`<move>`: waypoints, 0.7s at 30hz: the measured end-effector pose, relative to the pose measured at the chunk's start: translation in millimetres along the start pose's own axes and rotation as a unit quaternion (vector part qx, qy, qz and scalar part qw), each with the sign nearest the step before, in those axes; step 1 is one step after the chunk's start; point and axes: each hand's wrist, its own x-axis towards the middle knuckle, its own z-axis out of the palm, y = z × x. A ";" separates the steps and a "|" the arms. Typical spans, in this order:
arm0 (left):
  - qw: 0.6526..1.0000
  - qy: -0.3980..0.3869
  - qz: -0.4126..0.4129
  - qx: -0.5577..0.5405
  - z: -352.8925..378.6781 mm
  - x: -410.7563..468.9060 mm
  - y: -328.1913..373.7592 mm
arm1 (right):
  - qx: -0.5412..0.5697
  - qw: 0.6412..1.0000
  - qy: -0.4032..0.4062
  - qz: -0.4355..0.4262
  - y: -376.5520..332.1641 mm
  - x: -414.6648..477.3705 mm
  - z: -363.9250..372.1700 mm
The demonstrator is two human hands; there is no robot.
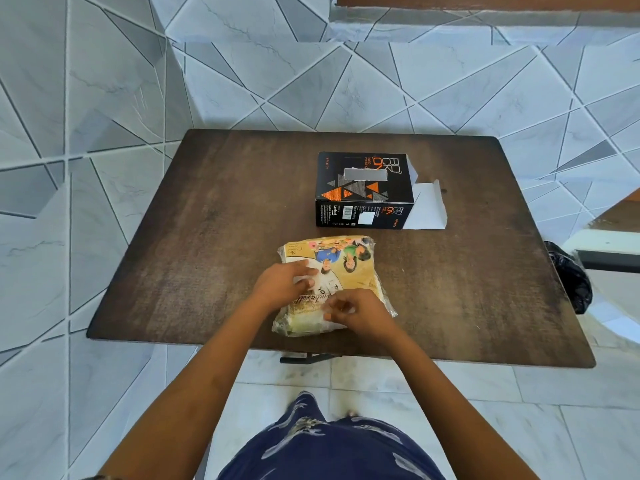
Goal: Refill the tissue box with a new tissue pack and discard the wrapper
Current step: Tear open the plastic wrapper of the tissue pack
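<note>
Right hand (360, 313) is pinched on the wrapper (304, 325) of the tissue pack (349, 268), which is pressed to the table (207, 237) by the flat left hand (282, 284); tissues may be torn if film is yanked.

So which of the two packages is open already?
The black box: its right end flaps hang open. The yellow tissue pack is still in its wrapper.

Dark brown wood worktop (207, 237) w/ black foot (310, 358) under it, on gray-white tile floor (86, 98) w/ triangle lines.
</note>
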 end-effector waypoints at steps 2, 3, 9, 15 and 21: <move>0.999 -0.022 0.002 0.037 -1.4 -0.7 1.0 | -0.014 0.998 -0.068 -0.008 -0.4 -5.0 -6.7; 0.998 -0.035 0.002 0.054 -1.8 -2.0 2.4 | -0.018 0.996 -0.092 -0.002 0.9 -7.9 -9.6; 0.978 -0.057 0.007 0.202 0.9 -10.8 19.0 | -0.115 0.985 -0.100 0.077 11.0 -21.8 -26.1; 0.956 -0.018 0.001 0.291 1.4 -19.3 36.9 | -0.308 0.942 0.005 0.133 22.1 -16.3 -51.6; 0.987 0.124 -0.015 0.103 -15.6 -7.9 15.2 | -0.220 0.963 0.101 0.121 20.0 -16.9 -49.3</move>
